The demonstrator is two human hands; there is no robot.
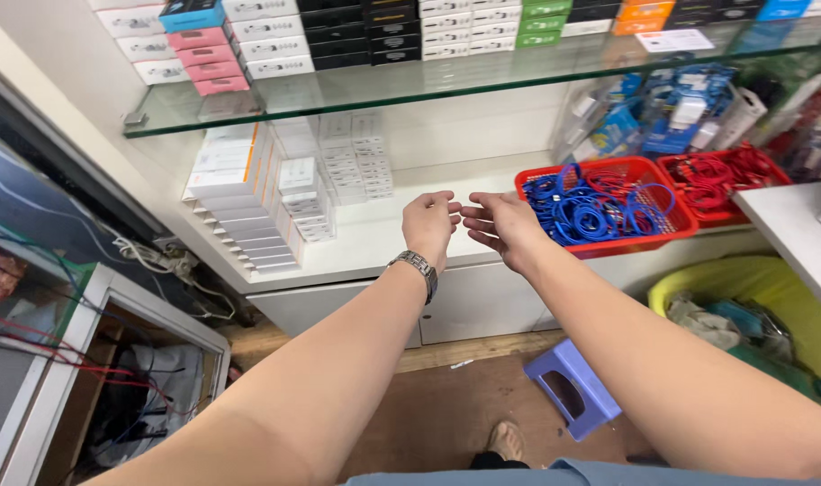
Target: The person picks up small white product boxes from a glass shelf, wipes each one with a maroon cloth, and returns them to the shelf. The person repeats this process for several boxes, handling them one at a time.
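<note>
Just right of the hands, blue cables (590, 211) lie coiled in a red basket (608, 247) on the white shelf (374, 243): probably light, floppy, tangle-prone, best lifted by a whole coil. Left hand (428, 225) loosely curled, right hand (500, 225) half-spread, both empty, fingertips nearly meeting.

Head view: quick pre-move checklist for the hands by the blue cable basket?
1. Left hand empty: ok, nothing seen in it.
2. Right hand empty: ok, fingers loosely spread.
3. Hands apart from the red basket of blue cables: ok, the right hand is just left of its rim, not touching.
4. Bare white shelf under the hands: ok.
5. Footing: cannot tell; a purple stool stands close to the foot.
</note>
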